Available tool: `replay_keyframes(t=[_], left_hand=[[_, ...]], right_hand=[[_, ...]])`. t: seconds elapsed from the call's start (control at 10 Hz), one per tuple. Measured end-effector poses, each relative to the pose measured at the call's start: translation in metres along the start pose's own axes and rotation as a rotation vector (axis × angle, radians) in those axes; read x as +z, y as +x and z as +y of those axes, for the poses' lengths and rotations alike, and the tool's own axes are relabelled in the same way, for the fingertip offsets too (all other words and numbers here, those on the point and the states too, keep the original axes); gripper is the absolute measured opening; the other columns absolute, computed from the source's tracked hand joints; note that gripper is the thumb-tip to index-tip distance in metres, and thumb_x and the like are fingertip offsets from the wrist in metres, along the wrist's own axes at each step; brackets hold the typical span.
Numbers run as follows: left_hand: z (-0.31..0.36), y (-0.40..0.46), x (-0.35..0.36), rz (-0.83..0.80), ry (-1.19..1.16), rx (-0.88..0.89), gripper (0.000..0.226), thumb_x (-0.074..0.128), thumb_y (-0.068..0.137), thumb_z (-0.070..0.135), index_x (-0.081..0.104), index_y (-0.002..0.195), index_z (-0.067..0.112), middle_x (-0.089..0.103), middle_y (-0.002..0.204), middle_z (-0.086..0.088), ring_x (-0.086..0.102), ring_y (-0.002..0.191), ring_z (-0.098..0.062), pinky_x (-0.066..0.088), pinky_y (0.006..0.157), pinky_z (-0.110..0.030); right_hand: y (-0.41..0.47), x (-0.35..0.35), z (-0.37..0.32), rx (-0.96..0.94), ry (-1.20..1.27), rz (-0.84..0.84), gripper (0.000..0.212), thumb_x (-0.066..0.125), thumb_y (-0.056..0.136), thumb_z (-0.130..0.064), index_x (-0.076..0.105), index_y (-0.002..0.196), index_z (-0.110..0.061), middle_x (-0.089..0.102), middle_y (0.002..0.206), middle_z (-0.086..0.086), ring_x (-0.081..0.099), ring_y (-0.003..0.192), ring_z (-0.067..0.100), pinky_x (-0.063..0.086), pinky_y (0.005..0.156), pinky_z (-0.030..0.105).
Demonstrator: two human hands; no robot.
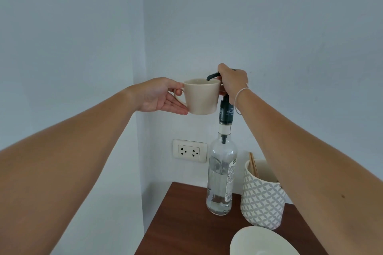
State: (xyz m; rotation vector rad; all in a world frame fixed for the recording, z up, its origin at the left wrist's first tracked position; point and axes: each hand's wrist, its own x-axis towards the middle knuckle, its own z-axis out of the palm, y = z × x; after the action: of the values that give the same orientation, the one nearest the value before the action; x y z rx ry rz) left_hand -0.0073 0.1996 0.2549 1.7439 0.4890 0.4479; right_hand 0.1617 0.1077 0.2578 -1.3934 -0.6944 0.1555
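Note:
A cream ceramic mug [202, 97] is held up in the air by my left hand [161, 97], thumb on the handle and fingers under the base. Its rim sits just under the black spout of a pump [213, 76]. The pump tops a tall clear glass bottle [220, 178] that stands on the brown table [186, 223]. My right hand [233, 82] grips the pump head from above, with a thin bracelet on the wrist. The bottle holds clear liquid in its lower part.
A patterned grey and white holder [261, 201] with wooden sticks stands right of the bottle. A white plate or bowl rim [257, 240] lies at the table's front right. A double wall socket [189, 151] sits left of the bottle. White walls meet in a corner behind.

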Motion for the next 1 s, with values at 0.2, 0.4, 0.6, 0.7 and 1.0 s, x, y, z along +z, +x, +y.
replay_keyframes(t=[0.2,0.4,0.6,0.7,1.0], left_hand=[[-0.0032,0.0015,0.0003,-0.004,0.001,-0.007,0.031,0.047,0.093,0.025,0.046,0.067,0.009,0.067,0.09,-0.036,0.07,0.09,-0.038,0.059,0.075,-0.034],[-0.0031,0.0012,-0.0003,-0.003,0.003,-0.006,0.031,0.046,0.093,0.025,0.046,0.067,0.009,0.063,0.097,-0.038,0.068,0.094,-0.038,0.059,0.077,-0.034],[-0.004,-0.0007,0.0008,-0.003,0.01,-0.01,0.031,0.046,0.093,0.025,0.046,0.066,0.009,0.064,0.097,-0.038,0.069,0.093,-0.037,0.058,0.077,-0.034],[-0.0045,-0.0014,0.001,-0.001,0.012,-0.014,0.032,0.046,0.093,0.025,0.045,0.066,0.009,0.064,0.097,-0.038,0.069,0.093,-0.037,0.058,0.078,-0.034],[-0.0059,-0.0054,0.0019,-0.002,0.018,-0.021,0.031,0.046,0.093,0.025,0.045,0.066,0.009,0.064,0.096,-0.037,0.069,0.091,-0.037,0.059,0.077,-0.034]], right_hand=[[0.0011,-0.0009,0.0039,-0.006,-0.027,0.002,0.011,0.051,0.064,-0.025,0.047,0.057,-0.017,0.058,0.07,0.006,0.05,0.062,0.022,0.046,0.064,0.031],[0.0004,0.0002,0.0047,-0.005,-0.039,0.008,0.011,0.049,0.06,-0.026,0.045,0.055,-0.018,0.056,0.068,0.006,0.048,0.062,0.022,0.042,0.065,0.031],[-0.0008,-0.0004,0.0053,-0.015,-0.049,0.021,0.015,0.05,0.062,-0.026,0.043,0.052,-0.018,0.055,0.068,0.007,0.047,0.062,0.022,0.042,0.065,0.031],[-0.001,-0.0003,0.0056,-0.015,-0.058,0.028,0.014,0.05,0.061,-0.026,0.045,0.051,-0.018,0.057,0.066,0.007,0.047,0.06,0.023,0.043,0.064,0.032],[-0.0053,-0.003,0.0043,0.0,-0.088,-0.032,0.012,0.048,0.059,-0.027,0.052,0.056,-0.016,0.062,0.069,0.007,0.046,0.063,0.022,0.041,0.064,0.032]])
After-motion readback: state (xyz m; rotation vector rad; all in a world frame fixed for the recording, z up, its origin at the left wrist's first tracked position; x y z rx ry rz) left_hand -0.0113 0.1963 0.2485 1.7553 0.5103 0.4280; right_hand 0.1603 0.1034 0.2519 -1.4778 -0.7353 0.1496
